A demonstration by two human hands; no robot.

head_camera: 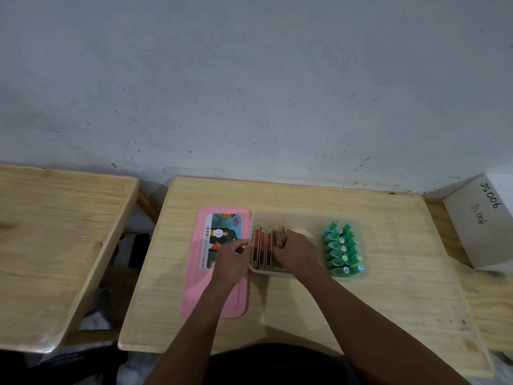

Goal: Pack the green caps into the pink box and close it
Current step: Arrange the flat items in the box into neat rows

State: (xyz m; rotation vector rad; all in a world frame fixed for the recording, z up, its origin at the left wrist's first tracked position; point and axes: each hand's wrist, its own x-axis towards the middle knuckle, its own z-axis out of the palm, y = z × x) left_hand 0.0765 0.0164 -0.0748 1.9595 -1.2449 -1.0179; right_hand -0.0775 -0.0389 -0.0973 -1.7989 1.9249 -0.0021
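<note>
The right hand (pixel 295 252) reaches into the middle of the box (pixel 305 217), knuckles up, its fingers curled round the tan blocks (pixel 277 235) that stand on edge there. Just left of those blocks, a few flat packs (pixel 262 248) with red and dark faces stand upright in a row against the box's left end. The left hand (pixel 231 258) is at that left wall with its fingers bent in towards it; whether it pinches the wall, the nearest pack, or nothing cannot be told. The green caps (pixel 342 248) are already inside the box, laid in two close rows that fill its right end from far to near, some showing shiny round stickers on their tops. The box body is pale and see-through. Its pink lid (pixel 200 290) lies flat on the table (pixel 388 287) just beside the box on the left, printed label up, partly under the left forearm. A second wooden table (pixel 55 232) stands apart on the left, a white carton (pixel 472 232) with handwritten marks sits at the far right, and a scuffed grey wall (pixel 249 93) rises behind.
</note>
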